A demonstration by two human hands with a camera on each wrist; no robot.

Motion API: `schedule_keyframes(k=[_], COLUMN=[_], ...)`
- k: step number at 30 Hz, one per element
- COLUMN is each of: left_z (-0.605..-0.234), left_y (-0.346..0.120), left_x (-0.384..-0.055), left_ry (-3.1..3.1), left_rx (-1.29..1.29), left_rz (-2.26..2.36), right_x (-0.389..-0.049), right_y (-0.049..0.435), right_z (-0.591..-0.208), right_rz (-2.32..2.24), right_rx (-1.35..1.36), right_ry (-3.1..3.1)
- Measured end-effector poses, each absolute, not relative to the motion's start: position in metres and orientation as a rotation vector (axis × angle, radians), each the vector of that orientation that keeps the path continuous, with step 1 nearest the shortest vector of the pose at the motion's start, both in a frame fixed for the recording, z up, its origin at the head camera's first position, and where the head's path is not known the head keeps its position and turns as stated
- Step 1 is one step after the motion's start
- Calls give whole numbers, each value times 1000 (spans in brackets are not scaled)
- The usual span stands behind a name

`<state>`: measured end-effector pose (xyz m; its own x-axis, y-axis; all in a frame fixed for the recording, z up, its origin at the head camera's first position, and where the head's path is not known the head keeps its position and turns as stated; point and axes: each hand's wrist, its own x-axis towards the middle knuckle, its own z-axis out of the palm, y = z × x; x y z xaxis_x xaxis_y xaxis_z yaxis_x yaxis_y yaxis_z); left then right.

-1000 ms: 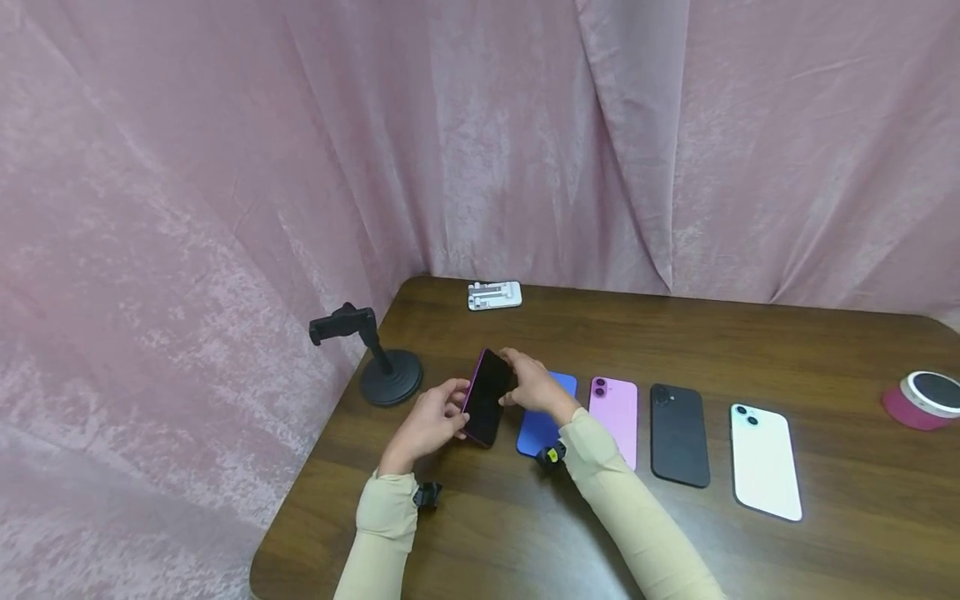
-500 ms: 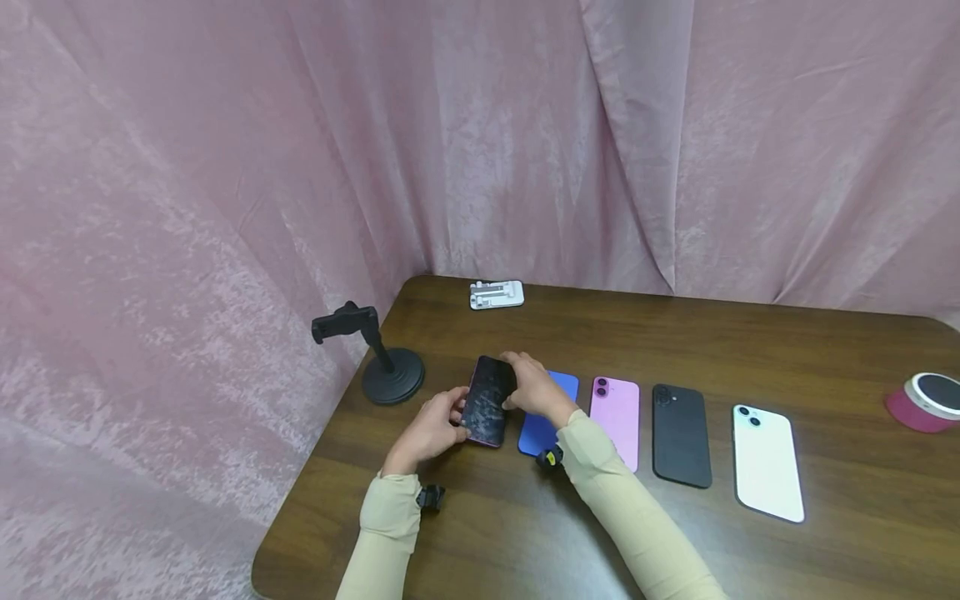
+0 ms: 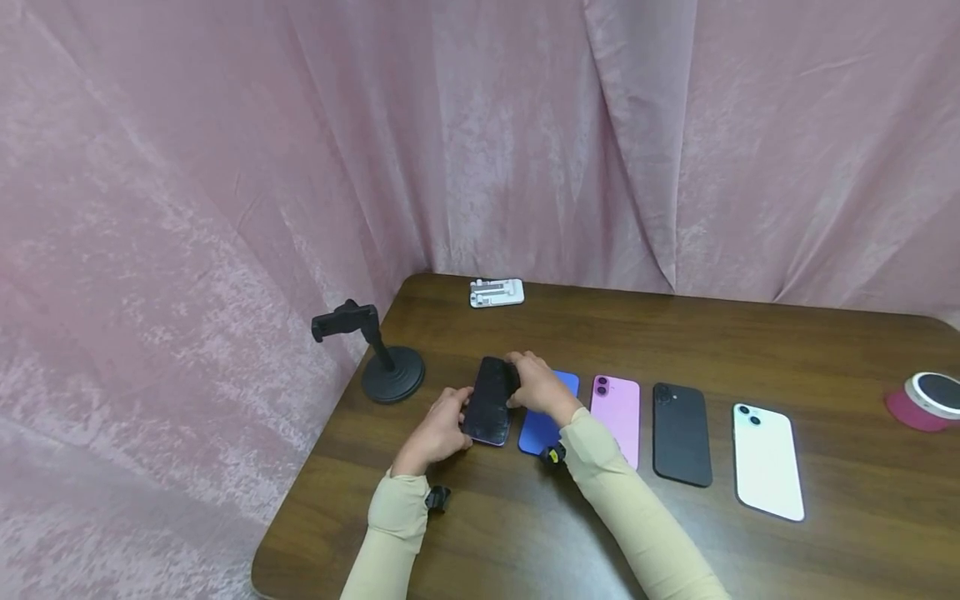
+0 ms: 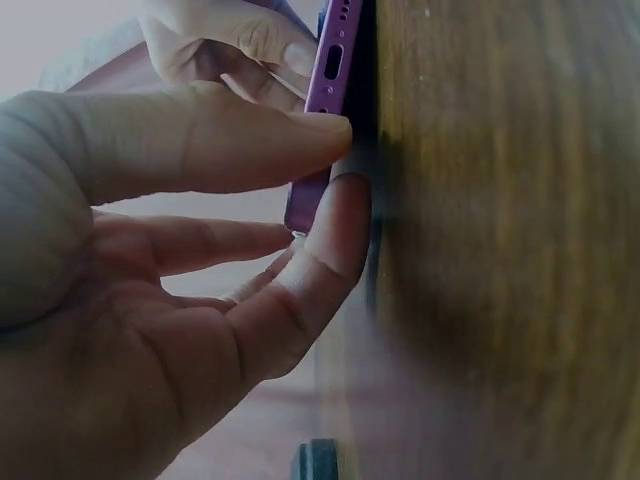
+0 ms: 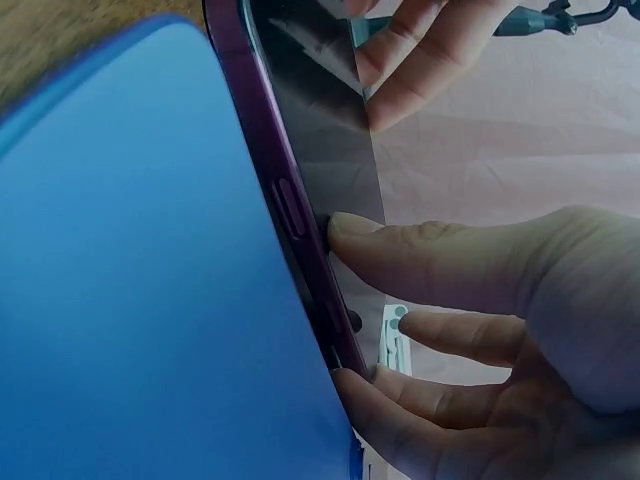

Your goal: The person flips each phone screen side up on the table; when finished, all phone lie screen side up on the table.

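A smartphone (image 3: 489, 403) with a dark screen facing up and a purple frame is between my two hands, close over the table. My left hand (image 3: 439, 429) holds its lower left corner; in the left wrist view the thumb and a finger pinch there, beside the charging port (image 4: 333, 62). My right hand (image 3: 542, 388) grips the upper right side. In the right wrist view its thumb (image 5: 420, 255) is at the screen's edge and fingers reach the far corner. Just right of it lies a blue phone (image 3: 537, 432), face down, partly hidden under the right hand and wrist.
Right of the blue phone lie a pink phone (image 3: 615, 417), a black phone (image 3: 681, 437) and a white phone (image 3: 768, 462), backs up. A black phone stand (image 3: 393, 375) stands left, a white folding holder (image 3: 497, 293) behind. A pink-and-white round object (image 3: 921, 408) sits far right on the table (image 3: 810, 350).
The smartphone has tilted between my hands; its purple left edge showed before, and now its bottom edge does. My left hand has shifted slightly right, while the right hand stays nearly in place.
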<state>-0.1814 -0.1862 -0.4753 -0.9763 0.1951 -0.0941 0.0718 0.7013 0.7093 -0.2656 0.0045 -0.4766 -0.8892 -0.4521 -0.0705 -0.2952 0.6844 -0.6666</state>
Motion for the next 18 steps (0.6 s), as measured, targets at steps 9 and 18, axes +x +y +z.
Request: schedule_keyframes(k=[9,18], left_z=[-478,-476], left_y=[-185,-183], left_x=[-182,-178], left_ry=[2724,2734], left_rx=[206,237], left_rz=[1123,1130], right_x=[-264,-265], right_y=[3,2], right_z=[-476,-480], right_rz=[-1012,-998], right_rx=[-585,-602], right_ry=[2672,2706])
